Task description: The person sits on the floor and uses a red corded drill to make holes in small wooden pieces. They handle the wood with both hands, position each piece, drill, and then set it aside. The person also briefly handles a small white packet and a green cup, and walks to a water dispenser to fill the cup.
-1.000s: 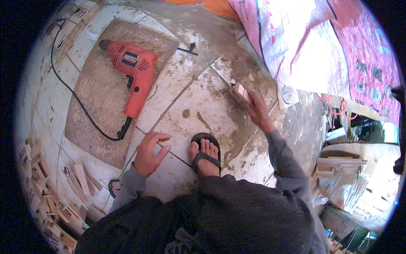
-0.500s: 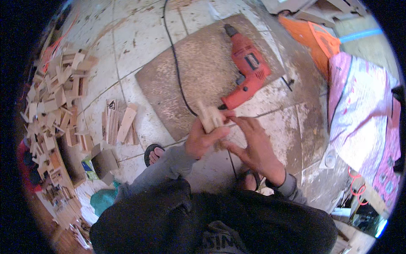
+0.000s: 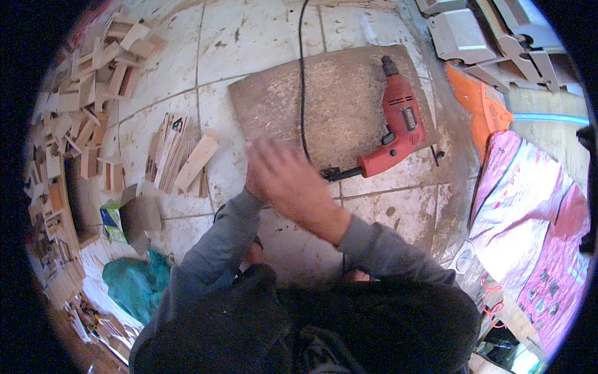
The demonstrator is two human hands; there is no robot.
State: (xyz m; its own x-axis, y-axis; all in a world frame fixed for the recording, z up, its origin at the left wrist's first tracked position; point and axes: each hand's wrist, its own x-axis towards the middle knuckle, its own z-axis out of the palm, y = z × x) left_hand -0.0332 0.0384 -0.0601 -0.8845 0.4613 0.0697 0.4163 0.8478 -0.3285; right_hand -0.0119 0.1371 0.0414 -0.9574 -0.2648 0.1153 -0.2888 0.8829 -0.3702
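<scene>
One red drill (image 3: 403, 121) is lying on its side on the brown mat (image 3: 342, 93), along the right edge, its chuck (image 3: 390, 65) pointing toward the mat's top right corner and its grip (image 3: 389, 159) crossing the bottom edge. The mat is presumably keeping it off the soiled tiled floor (image 3: 249, 37). The black cord (image 3: 303, 93) is leaving the grip, bending near the bottom edge and running up across the mat past its top edge.

At the mat's bottom left corner, the right hand (image 3: 298, 187) is lying over the left hand (image 3: 253, 181), its fingers nearly straight and seemingly close together. The left hand's fingers are mostly hidden; blur and overlap are keeping me from telling whether either is pinching anything. The right palm appears to be covering or steadying whatever is beneath.

Left of the hands, a pale wooden strip (image 3: 198, 161) is resting beside a bundle of thin strips (image 3: 163, 153), apparently grouped for easy reach. A black T-shaped key (image 3: 438, 156) is lying just beyond the mat's bottom right corner. Farther out, wooden blocks (image 3: 87, 134) are lying heaped toward the floor's left side, and a pink-and-white sheet (image 3: 514, 218) is spreading on the right.
</scene>
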